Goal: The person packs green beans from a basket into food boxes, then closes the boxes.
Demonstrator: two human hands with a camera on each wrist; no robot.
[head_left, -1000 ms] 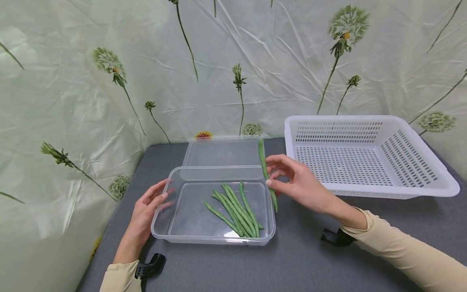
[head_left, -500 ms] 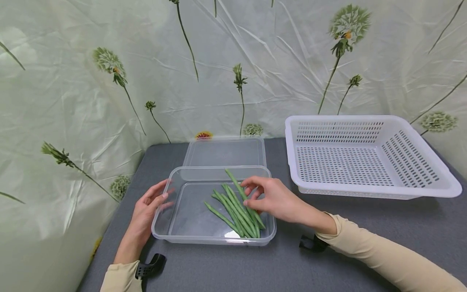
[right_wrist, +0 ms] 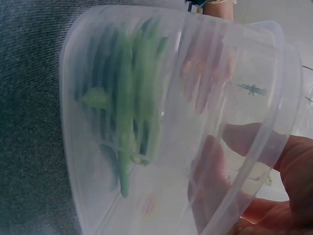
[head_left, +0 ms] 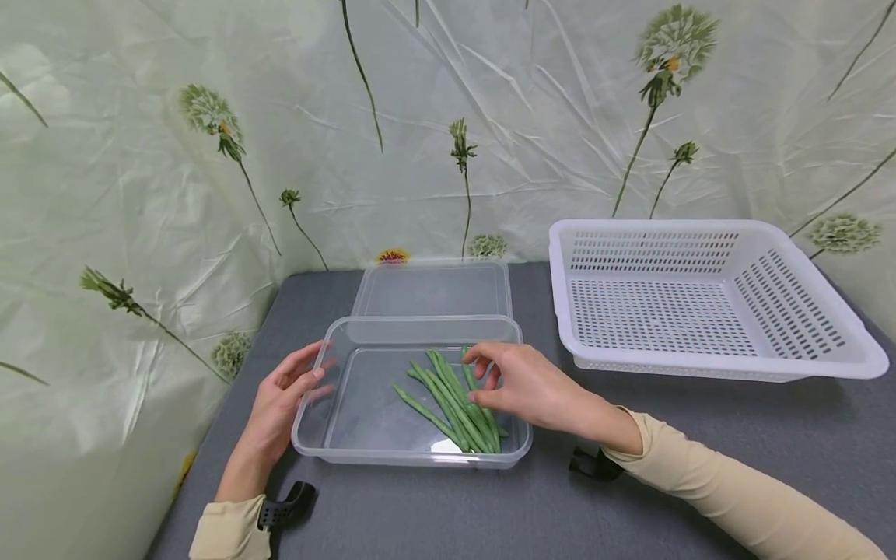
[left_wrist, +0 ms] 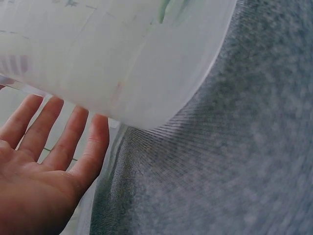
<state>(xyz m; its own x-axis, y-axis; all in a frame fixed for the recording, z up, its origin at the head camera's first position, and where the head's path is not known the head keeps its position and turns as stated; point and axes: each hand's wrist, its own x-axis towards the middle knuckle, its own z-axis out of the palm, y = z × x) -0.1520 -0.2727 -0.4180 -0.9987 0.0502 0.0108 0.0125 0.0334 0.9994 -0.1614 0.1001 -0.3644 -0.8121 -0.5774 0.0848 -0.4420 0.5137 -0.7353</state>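
Our right hand point(head_left: 526, 386) has just brought one more bean over and now pinches it down among the green beans point(head_left: 451, 398) in the clear box point(head_left: 336, 435). Our left hand point(head_left: 283, 400) rests open against the box's side.

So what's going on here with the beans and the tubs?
A person is setting green beans into a clear plastic tub on a grey table. The right hand is over the bean pile, fingertips on a bean. The left hand rests flat against the tub's left side. A lid lies behind it; a white basket sits empty on the right.
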